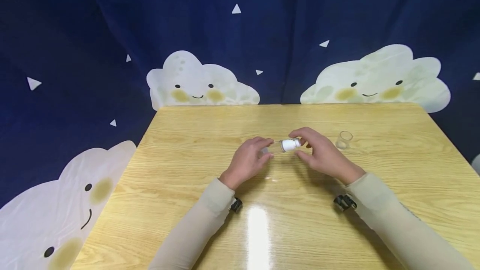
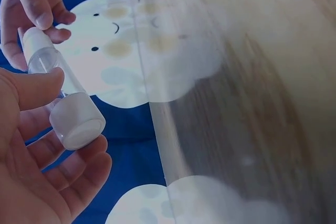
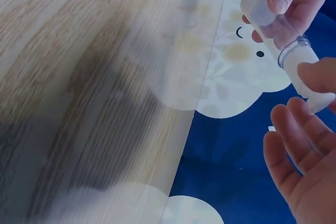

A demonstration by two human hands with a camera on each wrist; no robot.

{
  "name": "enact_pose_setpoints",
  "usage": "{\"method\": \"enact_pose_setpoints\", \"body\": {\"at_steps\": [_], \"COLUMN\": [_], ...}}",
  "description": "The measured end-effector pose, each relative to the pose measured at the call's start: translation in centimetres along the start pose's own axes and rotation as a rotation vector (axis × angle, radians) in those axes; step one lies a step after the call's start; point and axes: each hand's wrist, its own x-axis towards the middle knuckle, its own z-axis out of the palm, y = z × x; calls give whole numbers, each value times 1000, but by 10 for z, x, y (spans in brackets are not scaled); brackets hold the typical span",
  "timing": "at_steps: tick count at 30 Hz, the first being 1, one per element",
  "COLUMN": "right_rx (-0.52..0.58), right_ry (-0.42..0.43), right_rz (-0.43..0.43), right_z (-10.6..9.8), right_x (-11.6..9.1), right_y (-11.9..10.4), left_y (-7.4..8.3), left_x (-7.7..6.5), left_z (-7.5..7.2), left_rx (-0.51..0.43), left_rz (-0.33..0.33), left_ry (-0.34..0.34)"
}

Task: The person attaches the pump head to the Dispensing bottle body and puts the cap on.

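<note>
In the head view a slim clear bottle with a white collar is held above the wooden desk, lying nearly level between 2 hands. The left hand is at the bottle's clear end, thumb and fingers pinching it; the right hand curves about the white end, its fingers parted. A small transparent cup-shaped piece sits on the desk to the right of the bottle, just past the right hand. Beyond the bottle hangs a dark blue curtain with smiling white clouds. In the left wrist view the left thumb lies across the bottle's clear body, with the other fingers curled beneath its thick whitish base, and the right hand is at the bottle's far end. In the right wrist view the bottle slants from the left hand's grip toward the right hand, whose thumb overlaps the white collar while the other fingers spread below the bottle's tip; I cannot tell whether they pinch it.
</note>
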Motion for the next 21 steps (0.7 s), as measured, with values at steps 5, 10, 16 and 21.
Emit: {"method": "enact_pose_setpoints", "body": {"at_steps": [5, 10, 16, 21], "right_rx": [-5, -16, -47, -73], "right_ry": [25, 41, 29, -11], "right_rz": [-30, -39, -15, 49], "right_z": [1, 1, 2, 1], "right_x": [-1, 0, 1, 2], "right_y": [-1, -2, -2, -3], "left_y": [1, 1, 0, -2], "left_x": [1, 2, 2, 3], "left_z": [0, 1, 1, 1], "left_rx": [6, 10, 21, 21], "left_rz": [19, 18, 16, 10], "left_ry": [-2, -10, -8, -1]}}
